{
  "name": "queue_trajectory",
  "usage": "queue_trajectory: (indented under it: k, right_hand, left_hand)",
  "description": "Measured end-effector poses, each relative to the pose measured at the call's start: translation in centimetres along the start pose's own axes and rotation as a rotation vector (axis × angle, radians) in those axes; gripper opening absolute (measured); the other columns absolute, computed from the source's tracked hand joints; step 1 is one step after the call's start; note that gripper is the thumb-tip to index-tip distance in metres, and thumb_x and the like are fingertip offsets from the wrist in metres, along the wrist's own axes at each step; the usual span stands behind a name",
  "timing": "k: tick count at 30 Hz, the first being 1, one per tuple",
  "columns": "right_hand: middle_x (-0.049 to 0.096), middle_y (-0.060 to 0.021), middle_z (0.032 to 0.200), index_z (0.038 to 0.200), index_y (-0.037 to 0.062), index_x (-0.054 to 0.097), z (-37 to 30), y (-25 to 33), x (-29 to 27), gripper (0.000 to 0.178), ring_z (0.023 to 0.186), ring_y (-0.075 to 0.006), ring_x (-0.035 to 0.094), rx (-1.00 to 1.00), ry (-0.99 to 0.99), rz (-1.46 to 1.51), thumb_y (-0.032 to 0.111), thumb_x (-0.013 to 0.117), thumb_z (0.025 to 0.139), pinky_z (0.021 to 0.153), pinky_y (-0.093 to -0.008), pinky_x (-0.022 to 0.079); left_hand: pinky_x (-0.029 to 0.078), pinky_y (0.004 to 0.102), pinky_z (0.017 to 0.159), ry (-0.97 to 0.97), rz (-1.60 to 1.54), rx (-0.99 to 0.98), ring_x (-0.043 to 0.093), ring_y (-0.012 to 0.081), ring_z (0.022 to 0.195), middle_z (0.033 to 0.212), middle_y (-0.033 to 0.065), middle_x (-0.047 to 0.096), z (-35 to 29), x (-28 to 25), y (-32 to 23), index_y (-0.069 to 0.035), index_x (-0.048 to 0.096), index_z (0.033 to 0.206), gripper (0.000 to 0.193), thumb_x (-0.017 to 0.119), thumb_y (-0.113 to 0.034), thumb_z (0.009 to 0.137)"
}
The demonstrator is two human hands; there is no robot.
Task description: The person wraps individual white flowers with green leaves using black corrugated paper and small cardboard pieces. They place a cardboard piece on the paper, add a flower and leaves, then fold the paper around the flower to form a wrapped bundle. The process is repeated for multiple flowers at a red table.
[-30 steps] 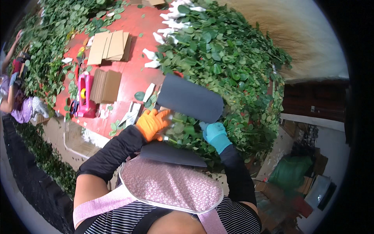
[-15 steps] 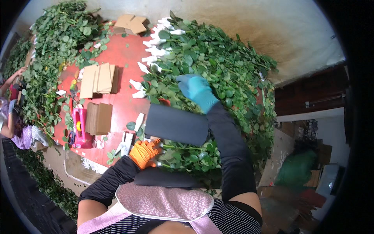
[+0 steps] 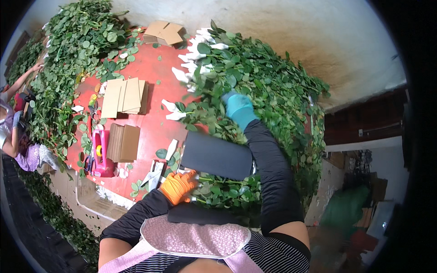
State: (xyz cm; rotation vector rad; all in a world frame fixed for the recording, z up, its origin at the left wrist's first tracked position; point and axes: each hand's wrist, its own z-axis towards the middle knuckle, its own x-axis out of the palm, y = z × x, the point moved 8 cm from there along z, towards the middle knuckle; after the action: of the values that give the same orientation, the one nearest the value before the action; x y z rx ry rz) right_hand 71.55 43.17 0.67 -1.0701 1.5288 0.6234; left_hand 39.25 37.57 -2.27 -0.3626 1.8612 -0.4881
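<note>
The red table (image 3: 157, 98) spreads out before you, and along its right side lies the big pile of leafy stems (image 3: 273, 91), their tips toward the right and their white ends (image 3: 195, 57) toward the left. A second heap of greenery (image 3: 84, 41) covers the table's far left part, with a co-worker (image 3: 29, 154) at the left edge of view. Nearer you, the black panel (image 3: 217, 155) lies tilted on the stems, and more stems show between it and a dark flap (image 3: 200, 214) just above your pink apron (image 3: 195, 236). Three cardboard stacks stand left of the pile: one far back (image 3: 164, 32), one mid-table (image 3: 125, 96), one nearer (image 3: 123, 143). Your right hand (image 3: 239, 109), in a teal glove, is over the pile beyond the panel; its fingertips are blurred among leaves, so you cannot tell whether they grip anything. Your left hand (image 3: 177, 186), in an orange glove, is at the panel's near left corner, beside the near stems, fingers bent; whether they are clamped on something cannot be told. A pink tape dispenser (image 3: 102, 154) stands beside the nearer cardboard, and a metal tool (image 3: 154, 175) lies just left of the orange glove.
</note>
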Motion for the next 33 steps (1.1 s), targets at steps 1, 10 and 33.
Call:
queue_trajectory:
  k: [1,10,33]
  right_hand:
    - [0.067,-0.0144,0.100,0.102,0.0103,0.067,-1.2,-1.5,-2.4,0.023,0.091,-0.0331,0.066,0.059,-0.052,0.009,0.013,0.066,0.078,0.076,-0.0429,0.054]
    - [0.062,-0.0132,0.079,0.091,-0.0015,0.061,-19.2,-12.8,-14.9,0.017,0.074,-0.0262,0.062,-0.007,-0.816,1.103,0.004,0.068,0.076,0.066,-0.0343,0.050]
    - [0.063,-0.0142,0.110,0.120,0.0094,0.057,-28.5,8.7,-2.4,0.037,0.088,-0.0303,0.066,-0.038,0.122,0.291,0.029,0.059,0.088,0.080,-0.0438,0.052]
  left_hand:
    - [0.039,0.0482,0.093,0.004,0.004,-0.001,0.052,0.0317,0.116,0.145,0.0102,0.040,0.1,-0.1,-0.1,-0.020,0.056,0.128,0.068,0.079,-0.036,0.065]
    - [0.053,0.0404,0.075,-0.112,-0.098,0.087,0.067,0.0287,0.091,0.149,0.0120,0.038,0.1,0.0,0.2,-0.012,0.059,0.124,0.071,0.083,-0.030,0.059]
    - [0.051,0.0378,0.081,-0.115,-0.388,-0.006,0.063,0.0292,0.095,0.121,0.0076,0.056,-1.0,1.8,1.9,-0.014,0.058,0.127,0.068,0.080,-0.012,0.063]
